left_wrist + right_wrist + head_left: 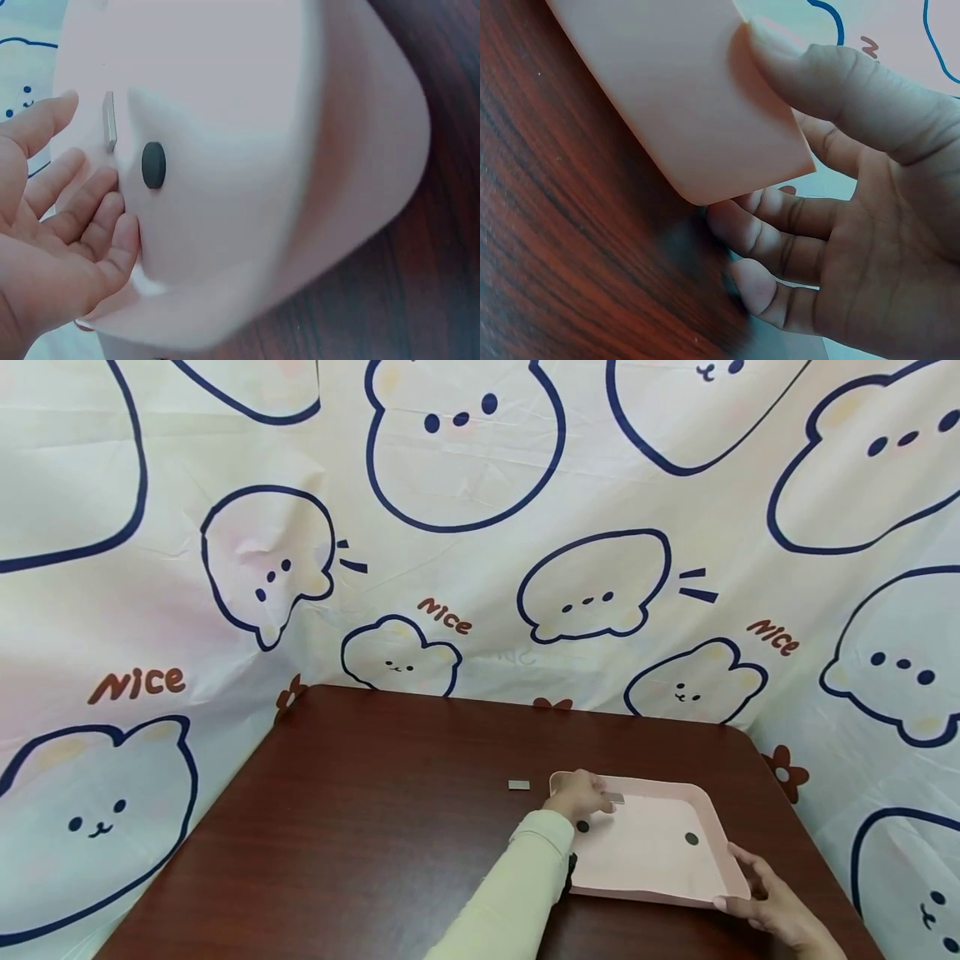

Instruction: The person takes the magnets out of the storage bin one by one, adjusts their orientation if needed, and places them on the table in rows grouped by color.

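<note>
A shallow pink tray (pixel 645 852) lies on the right part of the table. My right hand (pixel 776 902) grips its near right corner; in the right wrist view the thumb (pixel 802 75) presses on the wall and the fingers curl below the edge. My left hand (pixel 577 795) hovers over the tray's far left corner, fingers loosely bent and thumb apart. Just beyond those fingertips, a small flat silver rectangular piece (pixel 110 121) rests in the tray. A round black disc (pixel 154 165) sits beside it, and another black disc (pixel 692 838) lies toward the tray's right side.
Left of the tray, a second small silver rectangular piece (pixel 518 785) lies on the dark brown table (pixel 360 827). A patterned cloth (pixel 465 568) with cartoon bears hangs behind and around the table.
</note>
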Demonstrator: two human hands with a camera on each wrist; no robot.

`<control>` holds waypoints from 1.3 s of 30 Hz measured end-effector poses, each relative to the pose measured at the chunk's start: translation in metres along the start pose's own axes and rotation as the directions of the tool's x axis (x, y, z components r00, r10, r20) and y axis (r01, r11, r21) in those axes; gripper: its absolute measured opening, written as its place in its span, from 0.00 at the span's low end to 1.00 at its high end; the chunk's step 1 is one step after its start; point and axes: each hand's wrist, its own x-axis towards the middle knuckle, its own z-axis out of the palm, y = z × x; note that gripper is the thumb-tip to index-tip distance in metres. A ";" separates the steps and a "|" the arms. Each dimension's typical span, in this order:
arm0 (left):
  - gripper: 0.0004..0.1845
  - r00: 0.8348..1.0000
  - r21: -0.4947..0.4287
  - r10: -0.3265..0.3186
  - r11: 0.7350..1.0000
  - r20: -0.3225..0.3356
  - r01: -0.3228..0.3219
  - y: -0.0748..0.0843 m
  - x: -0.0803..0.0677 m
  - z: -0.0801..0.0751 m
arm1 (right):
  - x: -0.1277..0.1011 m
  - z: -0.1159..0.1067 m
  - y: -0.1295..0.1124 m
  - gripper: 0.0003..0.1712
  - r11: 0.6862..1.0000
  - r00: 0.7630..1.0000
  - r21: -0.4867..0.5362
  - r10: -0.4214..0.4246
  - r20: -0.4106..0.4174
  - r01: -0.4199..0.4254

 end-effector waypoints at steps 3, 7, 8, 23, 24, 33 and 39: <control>0.21 1.000 0.092 0.008 0.996 -0.011 -0.007 0.000 0.001 0.004 | -0.001 0.000 0.001 0.57 1.000 1.000 0.004 0.006 0.005 -0.006; 0.19 1.000 0.209 0.011 0.978 -0.010 -0.008 0.000 0.003 0.010 | -0.001 0.000 0.002 0.57 1.000 1.000 -0.001 0.012 0.001 -0.012; 0.19 1.000 0.225 0.004 0.974 -0.007 -0.003 0.001 0.003 0.011 | -0.001 0.000 0.001 0.57 1.000 1.000 -0.007 0.011 -0.004 -0.012; 0.18 0.999 0.361 -0.018 0.932 -0.051 0.035 0.018 -0.005 0.016 | 0.001 -0.004 0.000 0.54 1.000 1.000 -0.002 -0.005 -0.020 0.004; 0.16 0.997 0.368 -0.011 0.929 -0.072 0.037 0.018 -0.005 0.019 | 0.000 -0.004 0.000 0.54 1.000 1.000 0.000 -0.003 -0.017 0.003; 0.12 0.949 0.378 -0.045 0.911 -0.311 0.167 0.023 0.001 0.045 | -0.002 -0.009 0.000 0.53 1.000 1.000 0.004 -0.021 -0.002 0.021; 0.03 0.892 0.339 -0.087 0.905 -0.443 0.257 0.018 0.005 0.055 | -0.002 -0.005 0.003 0.53 0.999 0.999 0.028 -0.035 0.001 0.035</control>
